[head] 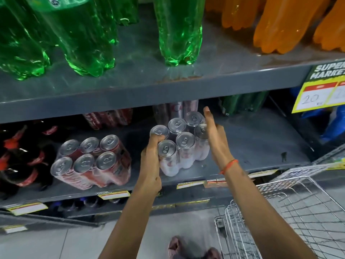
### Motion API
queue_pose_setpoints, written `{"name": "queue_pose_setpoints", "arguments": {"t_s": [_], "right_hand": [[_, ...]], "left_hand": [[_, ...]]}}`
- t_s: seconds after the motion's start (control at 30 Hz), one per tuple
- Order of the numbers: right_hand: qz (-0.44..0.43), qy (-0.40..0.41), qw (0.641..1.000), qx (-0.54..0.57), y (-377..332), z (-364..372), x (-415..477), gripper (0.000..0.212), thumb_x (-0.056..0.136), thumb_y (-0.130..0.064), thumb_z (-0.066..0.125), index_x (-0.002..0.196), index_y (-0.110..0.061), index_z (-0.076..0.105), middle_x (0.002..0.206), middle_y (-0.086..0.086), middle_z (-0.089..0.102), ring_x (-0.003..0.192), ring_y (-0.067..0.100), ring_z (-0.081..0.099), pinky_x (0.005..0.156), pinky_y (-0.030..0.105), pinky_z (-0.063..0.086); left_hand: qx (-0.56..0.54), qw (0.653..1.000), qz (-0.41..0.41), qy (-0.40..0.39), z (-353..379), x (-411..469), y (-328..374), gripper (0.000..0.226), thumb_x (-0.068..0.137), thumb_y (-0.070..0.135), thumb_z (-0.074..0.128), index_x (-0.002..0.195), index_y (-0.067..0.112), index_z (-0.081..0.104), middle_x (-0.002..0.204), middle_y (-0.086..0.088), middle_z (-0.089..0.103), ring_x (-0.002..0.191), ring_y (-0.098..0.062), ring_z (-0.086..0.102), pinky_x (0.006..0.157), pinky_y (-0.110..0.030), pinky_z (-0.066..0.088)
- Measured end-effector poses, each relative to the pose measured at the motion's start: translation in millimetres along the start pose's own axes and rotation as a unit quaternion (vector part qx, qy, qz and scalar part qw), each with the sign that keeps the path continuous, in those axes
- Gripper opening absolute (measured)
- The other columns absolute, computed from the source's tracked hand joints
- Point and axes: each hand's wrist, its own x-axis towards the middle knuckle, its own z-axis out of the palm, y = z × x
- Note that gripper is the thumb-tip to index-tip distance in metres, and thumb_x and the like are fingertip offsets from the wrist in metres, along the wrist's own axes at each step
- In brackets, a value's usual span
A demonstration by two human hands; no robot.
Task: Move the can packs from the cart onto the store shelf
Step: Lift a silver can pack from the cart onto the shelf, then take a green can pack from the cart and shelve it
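Six cans in the shrink-wrapped white can pack, two rows of three, silver tops with pull tabs up. It sits on the grey middle shelf near the front edge, just right of a red six-pack already shelved.

Handling, my read: full cans, so heavy for its size. Cans are stiff, but the film is thin, slick and stretchy, so don't lift by the wrap alone. Squeeze from both ends or support the base. Dropping risks dents.

Left hand is closed on the near-left corner, thumb over a can top. Right hand is pressed flat against the right side, fingers straight, not wrapped around.

Wire cart at lower right; no packs visible in the part shown.
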Motion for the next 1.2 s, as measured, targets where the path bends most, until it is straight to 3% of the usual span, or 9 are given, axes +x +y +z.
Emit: {"name": "queue_pose_setpoints", "arguments": {"t_s": [0.2,0.33,0.43,0.5,0.57,0.7,0.8,1.03,1.2], "right_hand": [[0.014,-0.009,1.000,0.010,7.7,8.6,-5.6,0.072,0.078,-0.075,0.041,0.085,-0.009,0.069,0.096,0.011,0.072,0.097,0.029,0.065,0.096,0.050,0.048],[0.008,0.004,0.999,0.051,11.1,13.4,-6.7,0.059,0.081,-0.066,0.045,0.087,-0.011,0.065,0.101,0.016,0.071,0.100,0.031,0.064,0.097,0.050,0.049],[-0.053,0.022,0.997,0.043,24.7,15.7,-14.5,0.038,0.087,-0.055,0.043,0.096,-0.023,0.063,0.118,0.009,0.065,0.112,0.024,0.059,0.103,0.047,0.044],[-0.112,0.042,0.993,0.023,40.8,12.2,-25.1,0.041,0.096,-0.043,0.043,0.124,-0.017,0.058,0.133,0.005,0.059,0.125,0.018,0.053,0.110,0.042,0.039],[-0.173,0.071,0.982,-0.020,59.4,1.7,-35.5,0.043,0.100,-0.035,0.039,0.136,-0.014,0.049,0.142,0.000,0.052,0.131,0.012,0.046,0.112,0.037,0.038],[-0.268,0.110,0.946,-0.147,117.5,-40.8,-40.4,0.036,0.101,-0.018,0.036,0.133,-0.008,0.050,0.142,-0.005,0.045,0.135,0.012,0.042,0.116,0.046,0.030],[-0.253,0.159,0.932,-0.202,166.1,-86.5,-47.9,0.035,0.100,-0.016,0.036,0.129,-0.003,0.052,0.143,0.009,0.048,0.136,0.021,0.040,0.113,0.051,0.032],[-0.116,0.291,0.903,-0.293,259.4,-189.8,-89.8,0.035,0.097,-0.016,0.039,0.127,-0.001,0.051,0.138,0.020,0.051,0.130,0.029,0.041,0.112,0.044,0.032],[0.063,0.363,0.876,-0.310,337.7,-248.1,-141.7,0.036,0.094,-0.020,0.041,0.123,0.000,0.052,0.138,0.023,0.050,0.129,0.036,0.043,0.109,0.044,0.030]], "left_hand": [[0.036,0.999,0.010,0.016,-7.6,7.4,-1.2,0.027,0.087,0.035,0.053,0.067,0.018,0.060,0.069,0.004,0.063,0.067,-0.010,0.058,0.065,-0.026,0.044],[0.150,0.986,0.078,0.012,-5.1,13.2,-24.5,0.060,0.074,0.045,0.056,0.119,0.006,0.058,0.120,-0.009,0.065,0.107,-0.021,0.061,0.088,-0.035,0.050],[0.451,0.857,0.224,0.108,4.9,15.9,-64.7,0.084,0.083,0.043,0.049,0.147,-0.005,0.024,0.158,-0.026,0.014,0.147,-0.035,0.013,0.119,-0.047,0.018],[0.550,0.762,0.320,0.121,15.2,13.3,-90.0,0.074,0.088,0.034,0.049,0.146,-0.005,0.025,0.157,-0.026,0.014,0.148,-0.034,0.004,0.119,-0.049,0.012],[0.568,0.726,0.372,0.104,24.0,11.3,-114.1,0.074,0.088,0.027,0.050,0.149,0.000,0.018,0.157,-0.020,0.018,0.150,-0.025,-0.007,0.119,-0.046,0.008],[0.588,0.703,0.398,0.043,44.2,5.1,-146.8,0.078,0.087,0.018,0.048,0.150,0.005,0.003,0.157,-0.016,0.017,0.150,-0.020,-0.008,0.120,-0.039,0.007],[0.605,0.689,0.398,-0.036,65.4,-5.4,-172.5,0.077,0.084,0.018,0.049,0.151,0.003,0.015,0.157,-0.014,0.017,0.147,-0.025,0.013,0.119,-0.038,0.007],[0.649,0.599,0.417,-0.214,138.2,-34.5,-253.9,0.069,0.089,0.029,0.047,0.147,-0.001,0.026,0.157,-0.018,0.025,0.147,-0.029,0.022,0.119,-0.045,0.022],[0.687,0.509,0.349,-0.384,191.0,-68.0,-320.0,0.067,0.094,0.033,0.034,0.149,-0.002,0.020,0.160,-0.020,0.013,0.149,-0.031,0.005,0.122,-0.041,0.006]]}}
